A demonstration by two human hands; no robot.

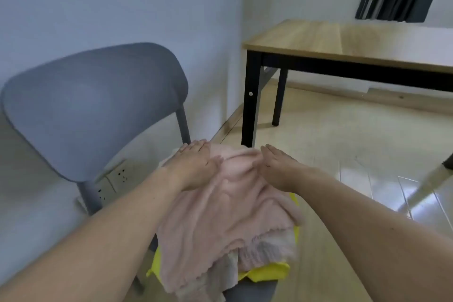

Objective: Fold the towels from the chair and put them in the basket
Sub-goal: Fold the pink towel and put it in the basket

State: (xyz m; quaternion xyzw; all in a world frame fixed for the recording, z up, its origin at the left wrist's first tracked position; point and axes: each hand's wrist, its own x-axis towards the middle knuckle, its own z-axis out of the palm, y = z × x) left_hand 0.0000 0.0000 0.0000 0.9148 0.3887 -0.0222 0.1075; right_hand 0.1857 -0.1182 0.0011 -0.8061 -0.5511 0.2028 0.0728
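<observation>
A pink towel [228, 223] lies rumpled on top of a pile on the seat of a grey chair [93, 110]. Under it show a yellow towel [267, 274] and a pale whitish one [277, 243]. My left hand [193, 167] rests flat on the far left part of the pink towel, fingers straight. My right hand [277, 169] sits at the towel's far right edge with straight fingers, touching the bunched cloth. Between the two hands the fabric is pushed up into a fold. No basket is in view.
A wooden table with black legs [343, 41] stands to the right against the wall. A wall socket [117, 176] shows behind the chair. Pale glossy floor [343, 154] spreads to the right, with a slanted leg [434, 179] at the far right edge.
</observation>
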